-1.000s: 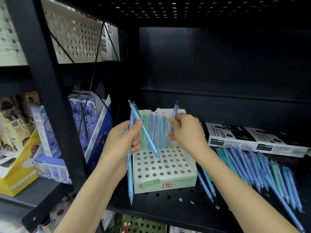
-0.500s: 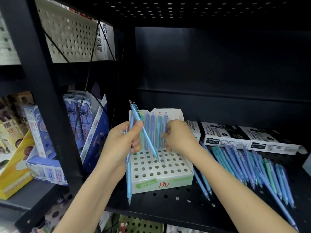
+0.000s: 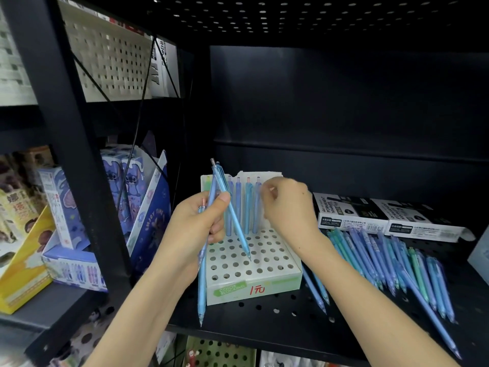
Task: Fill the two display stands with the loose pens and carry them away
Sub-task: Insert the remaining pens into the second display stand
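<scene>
A white holed stand (image 3: 285, 283) sits on the shelf (image 3: 264, 321), pens (image 3: 247, 205) upright in its back row. Loose pens (image 3: 383, 260), blue and green, lie heaped just right of it.

The stand (image 3: 270, 263) is showing off-white, dotted all over with a neat grid of round holes, and it is wearing a pale green strip and a red scrawl along its front. The pens (image 3: 370, 250) are lying in light blue, violet-blue and teal. The shelf (image 3: 264, 321) is sitting black, speckled with holes. The marker boxes (image 3: 352, 213) are showing black and white.
</scene>
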The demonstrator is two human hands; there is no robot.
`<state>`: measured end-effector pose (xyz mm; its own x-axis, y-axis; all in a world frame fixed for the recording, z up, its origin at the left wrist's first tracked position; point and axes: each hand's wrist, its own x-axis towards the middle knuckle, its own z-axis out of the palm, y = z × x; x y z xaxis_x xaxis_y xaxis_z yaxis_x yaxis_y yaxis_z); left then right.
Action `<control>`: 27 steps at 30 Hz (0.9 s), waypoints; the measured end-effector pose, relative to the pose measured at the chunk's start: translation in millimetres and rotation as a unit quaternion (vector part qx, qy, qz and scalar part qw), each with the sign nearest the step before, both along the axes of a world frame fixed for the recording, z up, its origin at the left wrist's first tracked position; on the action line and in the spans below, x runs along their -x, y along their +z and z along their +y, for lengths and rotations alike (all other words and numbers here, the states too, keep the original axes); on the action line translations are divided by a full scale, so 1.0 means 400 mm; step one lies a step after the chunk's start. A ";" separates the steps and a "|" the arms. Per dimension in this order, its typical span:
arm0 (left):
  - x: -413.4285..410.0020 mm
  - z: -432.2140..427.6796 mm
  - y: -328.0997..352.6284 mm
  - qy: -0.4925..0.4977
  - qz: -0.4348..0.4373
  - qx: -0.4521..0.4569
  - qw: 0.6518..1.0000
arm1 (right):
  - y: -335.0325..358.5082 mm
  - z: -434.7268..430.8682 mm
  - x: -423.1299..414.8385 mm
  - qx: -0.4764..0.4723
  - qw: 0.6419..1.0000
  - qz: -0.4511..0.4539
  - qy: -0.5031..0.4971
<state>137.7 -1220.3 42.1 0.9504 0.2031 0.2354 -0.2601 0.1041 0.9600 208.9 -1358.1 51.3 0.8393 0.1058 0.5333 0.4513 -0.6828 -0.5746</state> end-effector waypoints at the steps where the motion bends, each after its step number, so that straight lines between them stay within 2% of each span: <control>1: 0.001 -0.002 0.001 -0.002 -0.003 -0.014 1.000 | 0.015 -0.005 0.020 -0.015 0.999 -0.045 -0.006; 2: 0.003 -0.005 0.002 -0.004 -0.007 -0.028 1.000 | 0.032 -0.006 0.043 -0.046 0.996 -0.070 0.010; 4: 0.006 -0.016 0.005 -0.009 -0.015 -0.053 0.998 | 0.067 -0.001 0.079 -0.100 0.991 -0.056 0.075; 6: 0.008 -0.033 0.010 -0.020 -0.023 -0.073 0.997 | 0.087 0.009 0.098 -0.086 0.991 -0.032 0.102; 9: 0.013 -0.052 0.016 -0.023 -0.033 -0.095 0.995 | 0.101 0.001 0.105 -0.093 0.989 -0.015 0.111; 11: 0.014 -0.052 0.018 -0.015 -0.031 -0.083 0.996 | 0.112 -0.030 0.099 -0.164 0.981 -0.014 0.105; 14: 0.012 -0.036 0.019 -0.011 -0.010 -0.013 1.000 | 0.115 -0.081 0.064 -0.264 0.963 -0.048 0.038; 19: 0.017 -0.021 0.018 -0.041 0.017 0.103 0.994 | 0.055 -0.062 0.017 -0.239 0.969 -0.053 -0.028; 27: 0.029 -0.010 0.013 -0.050 0.007 0.064 0.997 | 0.010 -0.036 -0.017 -0.190 0.978 -0.073 -0.046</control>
<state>126.2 -1224.1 47.4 0.9705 0.1354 0.1995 -0.2283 0.2504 0.9408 215.7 -1372.4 55.5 0.7475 -0.1951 0.6350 0.4946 -0.4746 -0.7281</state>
